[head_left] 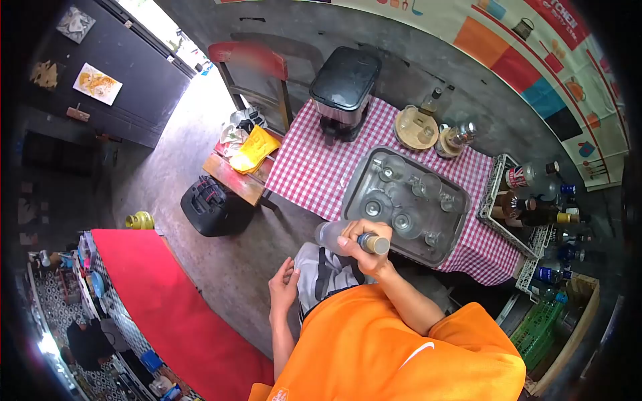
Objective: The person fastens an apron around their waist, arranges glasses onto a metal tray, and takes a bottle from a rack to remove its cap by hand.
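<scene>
My right hand (pixel 366 242) is wrapped round the neck of a pale, frosted-looking bottle (pixel 330 235) with a gold cap and a dark blue neck band. The bottle lies tilted, its body pointing left, just in front of the table edge. My left hand (pixel 284 286) hangs low beside my grey shorts, holding nothing, its fingers loosely bent and apart. Close beyond the right hand, a grey metal tray (pixel 438 257) rests on the table. Several clear drinking glasses (pixel 405 220) stand in it, some of them stemmed.
A red-checked cloth covers the table (pixel 311 170). On it are a black-lidded appliance (pixel 344 83), a round wooden piece (pixel 416 128), a jar (pixel 449 142) and a crate (pixel 498 200) of bottles. A black bin (pixel 215 207) and red-topped counter (pixel 157 281) lie left.
</scene>
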A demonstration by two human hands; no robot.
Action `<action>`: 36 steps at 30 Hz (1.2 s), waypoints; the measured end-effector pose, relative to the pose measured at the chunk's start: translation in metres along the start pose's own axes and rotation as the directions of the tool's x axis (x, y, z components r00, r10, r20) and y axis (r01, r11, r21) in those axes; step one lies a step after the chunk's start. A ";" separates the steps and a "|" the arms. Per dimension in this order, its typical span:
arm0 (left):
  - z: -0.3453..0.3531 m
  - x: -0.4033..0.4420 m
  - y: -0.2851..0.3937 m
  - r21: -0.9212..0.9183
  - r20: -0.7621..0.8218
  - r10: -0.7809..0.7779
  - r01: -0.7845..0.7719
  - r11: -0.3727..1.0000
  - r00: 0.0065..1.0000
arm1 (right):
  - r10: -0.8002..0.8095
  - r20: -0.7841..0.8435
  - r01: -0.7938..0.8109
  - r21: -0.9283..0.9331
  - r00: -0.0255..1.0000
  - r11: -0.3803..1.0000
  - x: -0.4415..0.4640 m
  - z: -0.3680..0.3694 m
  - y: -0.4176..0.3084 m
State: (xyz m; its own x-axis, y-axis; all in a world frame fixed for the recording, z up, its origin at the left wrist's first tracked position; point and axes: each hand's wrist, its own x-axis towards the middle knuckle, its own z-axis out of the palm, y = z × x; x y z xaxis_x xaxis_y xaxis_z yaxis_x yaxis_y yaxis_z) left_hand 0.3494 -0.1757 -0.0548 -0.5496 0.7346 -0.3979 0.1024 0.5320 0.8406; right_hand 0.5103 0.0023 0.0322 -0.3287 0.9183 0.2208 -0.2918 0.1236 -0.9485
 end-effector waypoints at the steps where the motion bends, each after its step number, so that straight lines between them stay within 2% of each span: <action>1: -0.007 0.008 0.001 0.001 0.018 -0.010 0.010 1.000 1.000 | -0.014 -0.041 0.014 0.008 0.999 1.000 0.008 0.008 0.004; 5: -0.019 0.052 0.001 0.012 0.127 -0.009 0.007 1.000 0.992 | 0.002 -0.137 -0.005 -0.023 0.991 1.000 0.037 0.035 0.015; 8: -0.031 0.099 0.004 0.021 0.258 0.063 -0.070 0.997 0.964 | -0.033 -0.204 0.010 -0.109 0.978 0.994 0.056 0.048 0.031; 10: -0.042 0.136 0.021 0.128 0.410 0.144 -0.213 0.969 0.900 | -0.049 -0.278 0.005 -0.156 0.959 0.988 0.071 0.062 0.029; 11: -0.051 0.156 0.035 0.129 0.443 0.148 -0.226 0.965 0.884 | -0.062 -0.307 0.012 -0.163 0.950 0.987 0.078 0.066 0.036; 13: -0.068 0.187 0.059 -0.005 0.487 0.230 -0.261 0.965 0.843 | -0.094 -0.368 -0.014 -0.280 0.925 0.960 0.091 0.070 0.046; 16: -0.095 0.235 0.089 0.010 0.471 0.268 -0.310 0.951 0.840 | -0.081 -0.463 -0.080 -0.316 0.882 0.945 0.111 0.077 0.059; 19: -0.101 0.277 0.093 -0.143 0.504 0.310 -0.276 0.950 0.806 | -0.107 -0.523 -0.119 -0.381 0.846 0.917 0.130 0.082 0.071; 20: -0.100 0.281 0.090 -0.141 0.530 0.293 -0.257 0.956 0.796 | -0.107 -0.528 -0.140 -0.407 0.842 0.903 0.130 0.081 0.076; 22: -0.095 0.300 0.092 -0.079 0.617 0.371 -0.414 0.907 0.694 | -0.138 -0.533 -0.128 -0.432 0.835 0.893 0.135 0.083 0.084; 24: -0.085 0.303 0.105 -0.107 0.665 0.391 -0.437 0.893 0.636 | -0.158 -0.542 -0.119 -0.441 0.825 0.890 0.142 0.083 0.086; 29: -0.057 0.291 0.137 -0.107 0.785 0.419 -0.566 0.818 0.457 | -0.079 -0.518 -0.190 -0.445 0.852 0.875 0.145 0.084 0.084; 30: -0.048 0.289 0.142 -0.125 0.801 0.398 -0.526 0.841 0.447 | -0.086 -0.520 -0.202 -0.472 0.850 0.858 0.145 0.087 0.081; 31: -0.039 0.286 0.146 -0.138 0.811 0.404 -0.531 0.836 0.424 | -0.039 -0.546 -0.271 -0.475 0.837 0.837 0.143 0.090 0.075; 33: -0.022 0.281 0.155 -0.184 0.769 0.535 -0.680 0.709 0.349 | -0.054 -0.485 -0.297 -0.617 0.873 0.728 0.138 0.085 0.076; 34: -0.013 0.278 0.161 -0.256 0.765 0.562 -0.651 0.714 0.316 | -0.063 -0.490 -0.299 -0.622 0.869 0.724 0.134 0.082 0.075; 36: 0.005 0.272 0.165 -0.262 0.740 0.600 -0.692 0.673 0.304 | -0.140 -0.493 -0.315 -0.723 0.859 0.615 0.134 0.088 0.061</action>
State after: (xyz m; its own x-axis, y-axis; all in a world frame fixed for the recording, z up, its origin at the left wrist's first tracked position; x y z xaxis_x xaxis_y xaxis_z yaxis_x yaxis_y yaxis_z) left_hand 0.2212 0.1140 -0.0259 0.5082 0.8540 0.1114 0.2319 -0.2603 0.9373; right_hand 0.3691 0.1001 0.0239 0.2017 0.9566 0.2104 0.5733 0.0589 -0.8172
